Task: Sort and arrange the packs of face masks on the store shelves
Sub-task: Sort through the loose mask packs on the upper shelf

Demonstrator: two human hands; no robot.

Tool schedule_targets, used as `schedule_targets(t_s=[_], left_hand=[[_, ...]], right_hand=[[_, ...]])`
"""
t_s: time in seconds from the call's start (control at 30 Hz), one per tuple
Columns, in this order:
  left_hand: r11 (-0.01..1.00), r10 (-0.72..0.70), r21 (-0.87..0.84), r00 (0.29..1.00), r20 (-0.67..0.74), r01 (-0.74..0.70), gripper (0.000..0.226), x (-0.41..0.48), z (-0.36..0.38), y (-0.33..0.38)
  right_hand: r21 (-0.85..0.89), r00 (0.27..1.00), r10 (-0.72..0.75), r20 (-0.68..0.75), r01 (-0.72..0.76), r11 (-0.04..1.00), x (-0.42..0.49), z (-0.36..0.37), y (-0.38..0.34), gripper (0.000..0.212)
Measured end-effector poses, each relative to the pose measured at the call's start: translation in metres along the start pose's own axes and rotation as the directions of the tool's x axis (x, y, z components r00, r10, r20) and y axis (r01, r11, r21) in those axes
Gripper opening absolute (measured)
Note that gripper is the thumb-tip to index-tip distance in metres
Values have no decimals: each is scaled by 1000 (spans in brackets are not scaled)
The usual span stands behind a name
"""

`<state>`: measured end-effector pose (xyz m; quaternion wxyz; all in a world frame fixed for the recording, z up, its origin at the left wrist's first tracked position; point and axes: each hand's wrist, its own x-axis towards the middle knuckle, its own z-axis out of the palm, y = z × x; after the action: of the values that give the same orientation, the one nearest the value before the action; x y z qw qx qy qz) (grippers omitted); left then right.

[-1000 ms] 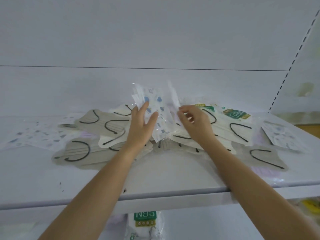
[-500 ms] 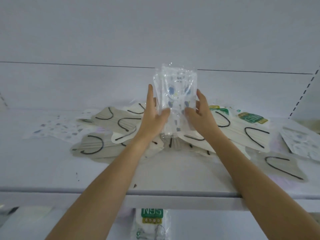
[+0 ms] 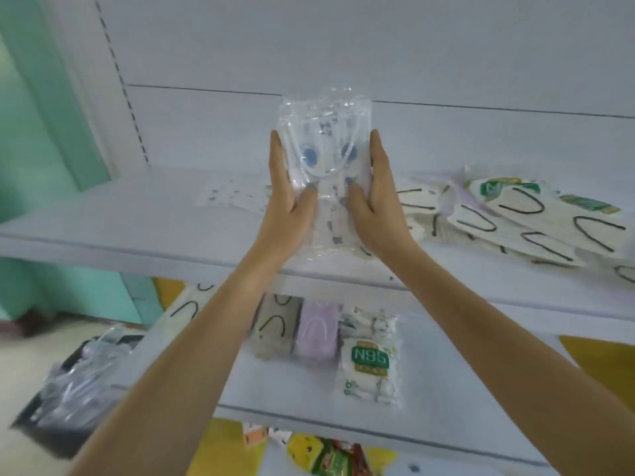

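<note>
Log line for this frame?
left hand grips clear mask packs | right hand grips same packs | packs upright, before upper shelf | cream packs loose at right

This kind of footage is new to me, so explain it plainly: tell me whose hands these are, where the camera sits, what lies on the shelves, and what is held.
There is no machine here. These are a person's two bare hands, filmed by one wide-angle camera worn on the head, looking forward and down. The left hand and right hand hold a clear pack of blue-patterned masks upright between them, thumbs on its front, at the top shelf. To the right on that shelf lie loose packs with black ear loops. On the lower shelf lie a grey pack, a lilac pack and an N95 pack.
</note>
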<state>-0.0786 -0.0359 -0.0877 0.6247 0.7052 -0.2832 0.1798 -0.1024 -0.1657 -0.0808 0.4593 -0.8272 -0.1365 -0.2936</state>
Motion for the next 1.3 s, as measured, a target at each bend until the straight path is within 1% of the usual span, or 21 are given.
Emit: schedule_targets(t_s=[0.13, 0.2, 0.27, 0.33, 0.37, 0.43, 0.5, 0.57, 0.63, 0.67, 0.73, 0.8, 0.83, 0.87, 0.93, 1.0, 1.07, 1.13, 1.23, 1.3], left_hand=[[998, -8, -62, 990, -140, -1, 67, -76, -80, -13], [999, -14, -54, 983, -183, 4, 64, -119, -115, -25], [996, -89, -42, 977, -193, 82, 61, -157, -142, -44], [965, -262, -54, 947, -184, 256, 62, -185, -161, -69], [933, -359, -61, 916, -179, 354, 63, -194, -166, -81], [864, -499, -5, 854, -147, 504, 66, -205, -176, -104], [788, -606, 60, 790, -94, 612, 65, -209, -179, -125], [705, -707, 48, 706, -25, 708, 61, -211, -175, -142], [613, -788, -11, 612, 62, 790, 53, -209, -167, -155], [570, -814, -21, 569, 118, 821, 49, -206, -164, -160], [505, -846, 23, 490, 212, 863, 43, -197, -159, -167], [427, -884, 56, 403, 238, 902, 41, -187, -160, -180], [383, -904, 53, 363, 224, 922, 43, -182, -161, -189], [354, -920, 44, 339, 199, 934, 47, -177, -164, -199], [350, -931, 48, 342, 128, 935, 56, -172, -172, -223], [375, -926, 56, 371, 63, 925, 61, -168, -180, -240], [404, -915, 71, 404, 3, 912, 61, -163, -185, -257], [429, -900, 99, 435, -40, 898, 57, -155, -187, -275], [490, -858, 210, 511, -57, 846, 55, -139, -182, -302], [535, -821, 288, 569, -44, 794, 54, -125, -178, -323]], right_hand=[[109, 997, -50, 66, 43, 993, -55, 77, -39, 63], [152, 988, -22, 155, -2, 988, -92, 117, -48, 64], [153, 971, 26, 239, -64, 986, -129, 153, -47, 64], [127, 934, 135, 330, -185, 975, -162, 182, -37, 67], [105, 902, 209, 379, -266, 958, -177, 194, -30, 68], [97, 822, 356, 444, -439, 893, -199, 214, -17, 68], [154, 761, 479, 437, -588, 794, -209, 229, -5, 65], [175, 692, 602, 399, -702, 691, -210, 243, 9, 60], [142, 630, 689, 358, -766, 627, -203, 253, 24, 58], [114, 616, 711, 338, -777, 619, -198, 256, 31, 58], [43, 597, 735, 321, -785, 619, -187, 260, 44, 56], [-12, 559, 763, 326, -804, 594, -175, 267, 59, 56], [-37, 549, 766, 333, -805, 593, -169, 273, 71, 59], [-47, 547, 764, 342, -802, 595, -166, 281, 86, 62], [-57, 525, 768, 366, -812, 581, -160, 298, 109, 67], [-47, 511, 772, 378, -822, 567, -153, 311, 110, 59], [-28, 515, 766, 385, -823, 567, -146, 319, 111, 56], [-62, 520, 763, 385, -810, 583, -137, 327, 122, 62], [-122, 532, 769, 354, -789, 602, -123, 342, 141, 60], [-129, 567, 764, 307, -771, 623, -110, 351, 157, 56]])
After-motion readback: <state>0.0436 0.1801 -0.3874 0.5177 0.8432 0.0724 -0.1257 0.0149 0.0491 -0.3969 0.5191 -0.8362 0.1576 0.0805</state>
